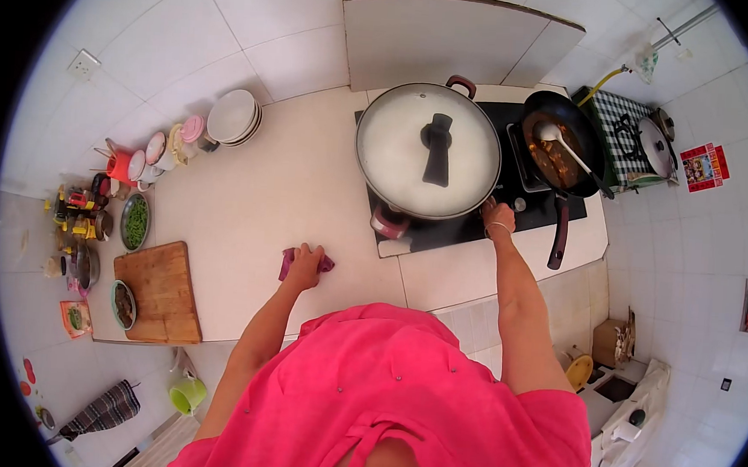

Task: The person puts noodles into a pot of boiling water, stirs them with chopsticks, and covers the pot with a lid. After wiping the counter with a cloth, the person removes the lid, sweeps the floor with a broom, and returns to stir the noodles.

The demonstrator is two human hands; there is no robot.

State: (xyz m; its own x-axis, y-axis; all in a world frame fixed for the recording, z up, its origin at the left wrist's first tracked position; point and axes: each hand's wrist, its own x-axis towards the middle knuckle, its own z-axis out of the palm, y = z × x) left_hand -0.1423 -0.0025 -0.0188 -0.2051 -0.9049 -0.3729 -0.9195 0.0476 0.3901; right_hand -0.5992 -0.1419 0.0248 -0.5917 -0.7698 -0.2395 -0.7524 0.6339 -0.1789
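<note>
My left hand [306, 267] is closed on a dark purple cloth [287, 263], which lies on the pale counter [249, 183]. Over at the stove [425, 233], my right hand [498, 217] touches the front area beside a large pan with a steamy glass lid [396, 149]; its fingertips are partly hidden near the pan's edge, so what they hold cannot be made out. A black wok [582, 126] sits to the right, with a white ladle [572, 149] resting in brown sauce.
A wooden board [165, 293] and a bowl of dark food [123, 304] are at the left, near a bowl of greens [135, 221]. Stacked white plates [231, 115], jars and bottles line the wall. A checkered cloth [617, 111] covers something at the right.
</note>
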